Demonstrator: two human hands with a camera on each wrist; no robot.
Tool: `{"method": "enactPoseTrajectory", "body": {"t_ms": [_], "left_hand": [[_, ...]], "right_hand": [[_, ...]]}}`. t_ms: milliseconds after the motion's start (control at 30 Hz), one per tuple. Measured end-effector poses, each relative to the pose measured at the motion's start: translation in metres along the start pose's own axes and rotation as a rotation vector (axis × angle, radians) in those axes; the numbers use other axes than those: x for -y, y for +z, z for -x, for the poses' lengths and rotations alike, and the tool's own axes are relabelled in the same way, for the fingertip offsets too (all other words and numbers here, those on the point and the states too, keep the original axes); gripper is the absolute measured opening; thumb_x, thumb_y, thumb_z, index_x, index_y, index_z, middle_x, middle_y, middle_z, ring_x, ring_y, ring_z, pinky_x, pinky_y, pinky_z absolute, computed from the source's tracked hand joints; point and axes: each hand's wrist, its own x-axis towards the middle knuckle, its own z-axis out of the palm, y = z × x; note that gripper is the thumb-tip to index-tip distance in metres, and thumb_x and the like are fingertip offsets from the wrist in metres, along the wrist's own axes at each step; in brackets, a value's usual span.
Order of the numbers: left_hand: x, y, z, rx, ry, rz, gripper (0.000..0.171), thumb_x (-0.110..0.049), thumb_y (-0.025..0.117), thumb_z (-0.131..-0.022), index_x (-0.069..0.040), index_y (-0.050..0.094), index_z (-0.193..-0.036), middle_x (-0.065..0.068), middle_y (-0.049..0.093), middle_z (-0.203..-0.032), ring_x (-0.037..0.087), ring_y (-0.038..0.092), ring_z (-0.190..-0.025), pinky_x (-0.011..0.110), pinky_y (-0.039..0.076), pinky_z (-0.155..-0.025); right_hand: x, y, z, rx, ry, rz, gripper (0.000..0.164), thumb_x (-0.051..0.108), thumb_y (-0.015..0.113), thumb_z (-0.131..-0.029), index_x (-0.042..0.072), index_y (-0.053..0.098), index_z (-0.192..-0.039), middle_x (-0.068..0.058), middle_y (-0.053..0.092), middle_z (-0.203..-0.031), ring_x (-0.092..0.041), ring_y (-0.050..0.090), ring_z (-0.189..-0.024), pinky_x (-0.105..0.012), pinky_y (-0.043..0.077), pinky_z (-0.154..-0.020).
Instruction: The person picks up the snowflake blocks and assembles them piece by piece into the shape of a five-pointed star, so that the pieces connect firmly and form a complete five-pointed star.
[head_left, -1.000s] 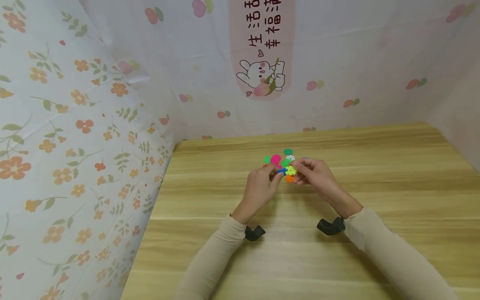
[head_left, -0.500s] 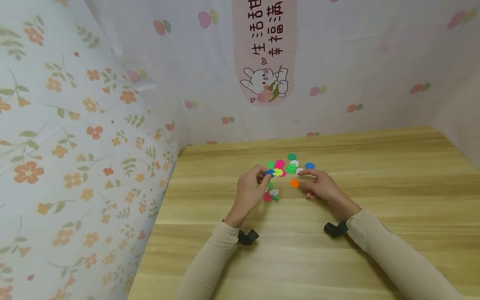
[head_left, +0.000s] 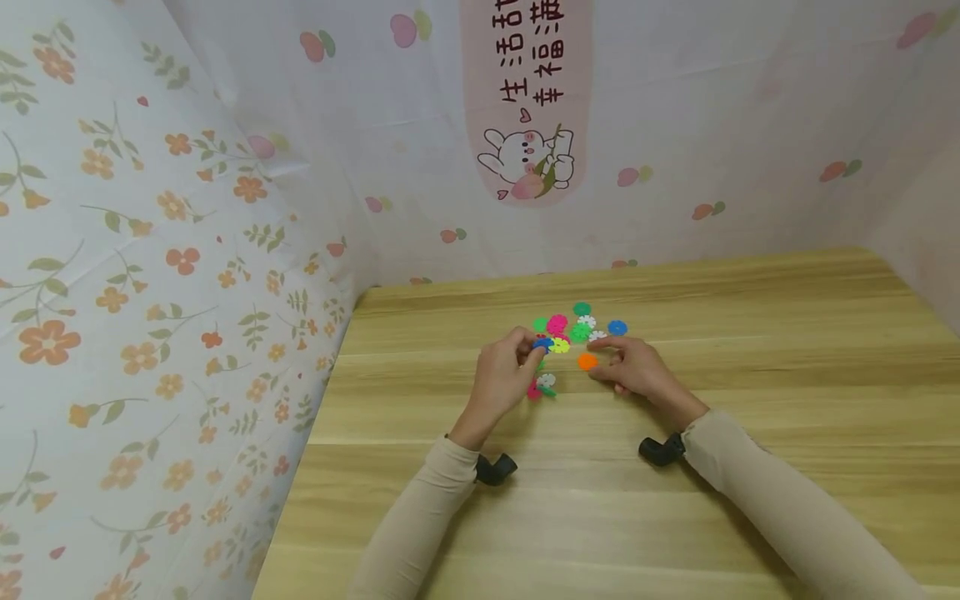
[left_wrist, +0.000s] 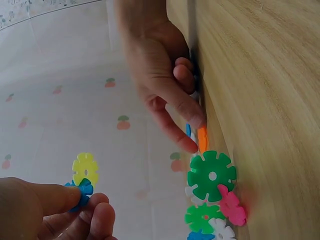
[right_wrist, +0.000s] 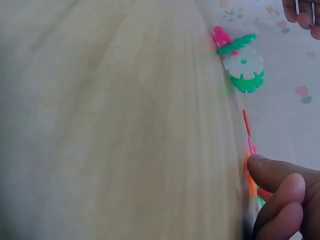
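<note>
A blue piece point(head_left: 542, 344) is pinched by the left hand point(head_left: 501, 375), with a yellow piece point(head_left: 559, 345) apparently slotted to its edge. An orange piece point(head_left: 587, 362) on the tabletop point(head_left: 660, 525) is met by the thumb of the right hand point(head_left: 641, 367), whose index finger is held apart, so nothing seems gripped there. Being thin, the orange piece could be slid away if pressed from one side only; the yellow one could be worked loose if its joint is shallow (its depth cannot be seen). The green, white and pink cluster point(head_left: 547, 381) beside the left hand could be toppled by a careless brush. No brand can be made out; on the wall cloth point(head_left: 712, 125), 生活 and 幸福 can be read, the columns being cut off above.
</note>
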Motion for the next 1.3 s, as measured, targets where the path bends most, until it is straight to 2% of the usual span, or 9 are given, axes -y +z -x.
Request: {"method": "enactPoseTrajectory", "body": {"t_ms": [267,400,533,667,800,900,1033,1167,1300], "left_hand": [[0.000,0.002,0.001,0.021,0.000,-0.014,0.008,-0.016,0.070,-0.096,-0.009,0.067,-0.099,-0.005,0.068,-0.079,0.009,0.055,-0.067,0.022,0.046,-0.060],[-0.001,0.003,0.001,0.032,-0.005,-0.019,0.007,-0.015,0.070,-0.096,-0.009,0.068,-0.098,-0.005,0.069,-0.080,0.007,0.058,-0.068,0.021,0.047,-0.062],[-0.001,0.004,0.003,0.039,-0.004,-0.017,0.007,-0.015,0.070,-0.096,-0.009,0.068,-0.098,-0.005,0.070,-0.081,0.006,0.059,-0.069,0.021,0.048,-0.062],[-0.001,0.003,0.004,0.043,0.003,-0.020,0.006,-0.015,0.070,-0.096,-0.010,0.067,-0.097,-0.005,0.069,-0.079,0.006,0.058,-0.068,0.022,0.046,-0.061],[-0.002,0.003,0.005,0.042,0.013,-0.028,0.007,-0.016,0.069,-0.096,-0.010,0.067,-0.097,-0.005,0.069,-0.079,0.007,0.057,-0.068,0.023,0.046,-0.062],[-0.002,0.003,0.004,0.043,0.023,-0.033,0.007,-0.016,0.069,-0.096,-0.009,0.067,-0.098,-0.005,0.069,-0.079,0.008,0.057,-0.068,0.023,0.046,-0.062],[-0.003,0.003,0.004,0.049,0.041,-0.038,0.007,-0.016,0.069,-0.096,-0.009,0.068,-0.098,-0.004,0.070,-0.081,0.007,0.059,-0.069,0.022,0.048,-0.063],[-0.004,0.003,0.004,0.062,0.066,-0.053,0.008,-0.015,0.070,-0.096,-0.008,0.068,-0.100,-0.002,0.072,-0.084,0.006,0.062,-0.071,0.020,0.050,-0.065],[-0.005,0.005,0.003,0.077,0.090,-0.076,0.010,-0.015,0.070,-0.095,-0.008,0.068,-0.101,-0.002,0.072,-0.085,0.005,0.062,-0.071,0.017,0.049,-0.065]], "right_hand": [[0.006,0.004,-0.002,-0.013,-0.032,0.075,0.035,0.018,0.079,-0.085,0.010,0.067,-0.117,-0.005,0.052,-0.060,-0.017,0.051,-0.041,-0.029,0.043,-0.041],[0.008,0.005,-0.001,-0.038,-0.062,0.110,0.032,0.016,0.081,-0.084,0.008,0.064,-0.110,-0.006,0.053,-0.073,-0.018,0.055,-0.047,-0.029,0.044,-0.044],[0.007,0.006,0.001,-0.073,-0.101,0.156,0.031,0.014,0.082,-0.082,0.011,0.061,-0.105,-0.008,0.059,-0.088,-0.018,0.058,-0.056,-0.032,0.050,-0.053],[0.008,0.006,0.004,-0.077,-0.119,0.163,0.027,0.011,0.079,-0.085,0.012,0.059,-0.104,-0.006,0.064,-0.087,-0.019,0.060,-0.058,-0.034,0.051,-0.055],[0.010,0.003,0.008,-0.056,-0.110,0.123,0.017,0.008,0.071,-0.091,0.009,0.061,-0.104,-0.004,0.067,-0.077,-0.019,0.064,-0.060,-0.032,0.054,-0.055],[0.013,-0.002,0.012,-0.037,-0.080,0.077,0.012,0.010,0.068,-0.094,0.007,0.063,-0.105,-0.005,0.069,-0.077,-0.020,0.066,-0.064,-0.031,0.056,-0.057],[0.022,-0.012,0.019,-0.024,-0.058,-0.014,0.019,0.013,0.069,-0.096,0.003,0.067,-0.112,-0.011,0.072,-0.086,-0.026,0.069,-0.072,-0.034,0.058,-0.064],[0.036,-0.020,0.025,-0.037,-0.056,-0.166,0.026,0.014,0.069,-0.095,0.000,0.068,-0.117,-0.017,0.071,-0.094,-0.037,0.068,-0.082,-0.042,0.059,-0.075],[0.053,-0.022,0.030,-0.041,-0.080,-0.304,0.031,0.016,0.070,-0.095,-0.003,0.066,-0.119,-0.016,0.069,-0.095,-0.036,0.070,-0.086,-0.048,0.056,-0.082]]}}
